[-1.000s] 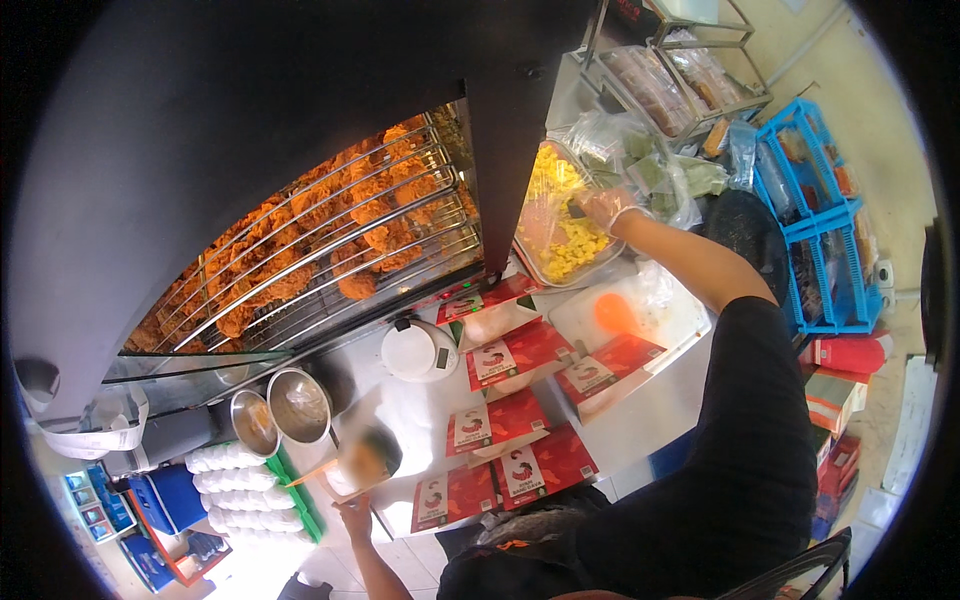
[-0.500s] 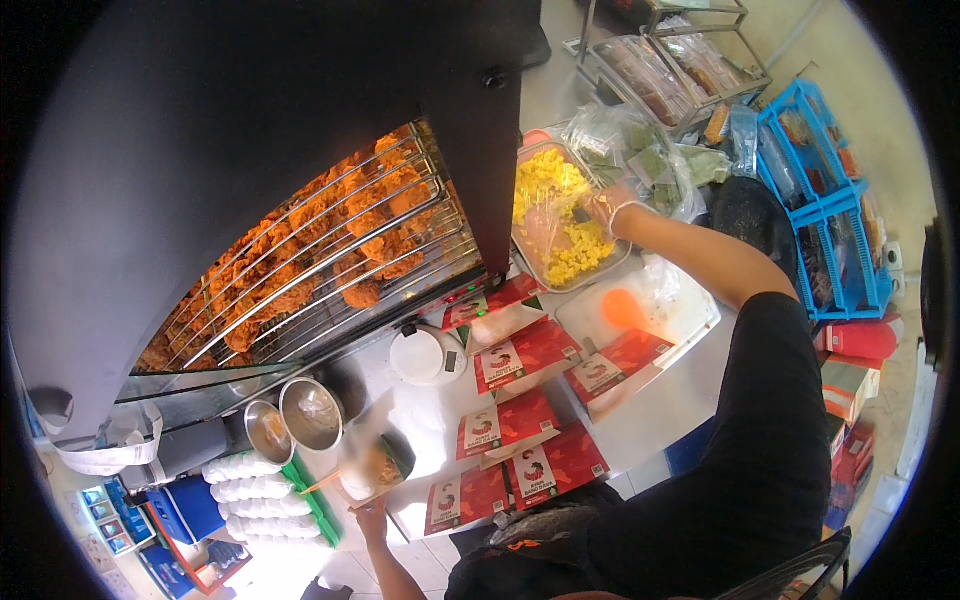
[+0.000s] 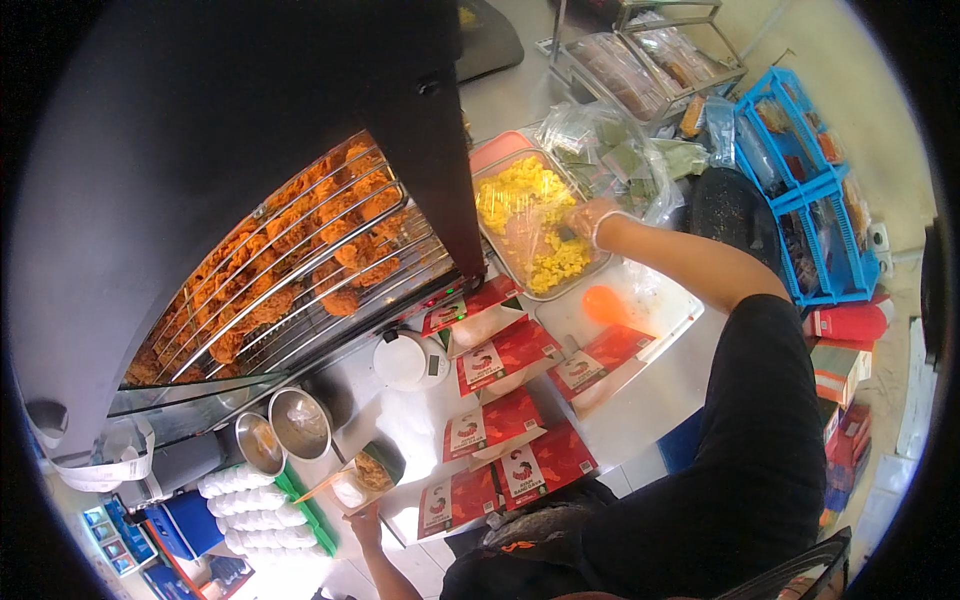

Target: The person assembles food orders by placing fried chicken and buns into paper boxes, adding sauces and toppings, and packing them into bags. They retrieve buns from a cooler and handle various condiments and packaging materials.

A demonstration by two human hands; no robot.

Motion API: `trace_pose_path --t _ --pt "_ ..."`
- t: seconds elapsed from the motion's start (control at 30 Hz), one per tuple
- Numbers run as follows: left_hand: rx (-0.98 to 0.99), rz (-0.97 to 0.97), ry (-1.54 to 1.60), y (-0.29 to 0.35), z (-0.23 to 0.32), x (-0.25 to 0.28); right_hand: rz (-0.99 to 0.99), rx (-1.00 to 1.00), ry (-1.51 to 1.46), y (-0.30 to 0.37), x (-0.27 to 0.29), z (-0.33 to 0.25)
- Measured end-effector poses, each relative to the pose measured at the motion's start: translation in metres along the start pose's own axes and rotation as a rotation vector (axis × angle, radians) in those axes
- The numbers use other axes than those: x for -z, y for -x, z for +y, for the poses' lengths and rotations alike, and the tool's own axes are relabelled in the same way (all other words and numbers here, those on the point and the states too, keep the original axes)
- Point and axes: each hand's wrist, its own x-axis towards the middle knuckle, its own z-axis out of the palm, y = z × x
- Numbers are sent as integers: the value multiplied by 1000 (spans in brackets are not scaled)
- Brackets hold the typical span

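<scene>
At the lower left, my left hand (image 3: 366,524) grips the near edge of an open paper food box (image 3: 386,457). White rice (image 3: 348,491) and a brown fried piece (image 3: 372,474) lie in the box. My right hand (image 3: 596,217), in a clear plastic glove, reaches over the right side of a rectangular tray (image 3: 540,296) of yellow scrambled egg (image 3: 521,193). Its fingers look bunched together, low at the egg; what they hold, if anything, is too blurred to make out.
Several red paper boxes (image 3: 510,355) cover the counter between my arms. A white scale (image 3: 405,361), two steel bowls (image 3: 300,424) and a fried-chicken warmer (image 3: 340,250) stand left. An orange round object (image 3: 603,305) rests on a white tray (image 3: 662,305). Blue baskets (image 3: 815,200) stand right.
The whole view has shifted, so things appear further left. My right hand stays at the egg tray, slightly changed in pose. My left hand still holds the food box, whose contents now show more clearly.
</scene>
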Motion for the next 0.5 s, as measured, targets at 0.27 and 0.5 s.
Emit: trace_pose_path --t 0.27,0.5 --pt "-29 -74 32 -14 -16 0 210 114 98 -4 -27 -20" --pt "-5 0 -37 -7 -8 -3 -73 55 -98 11 -10 -21"
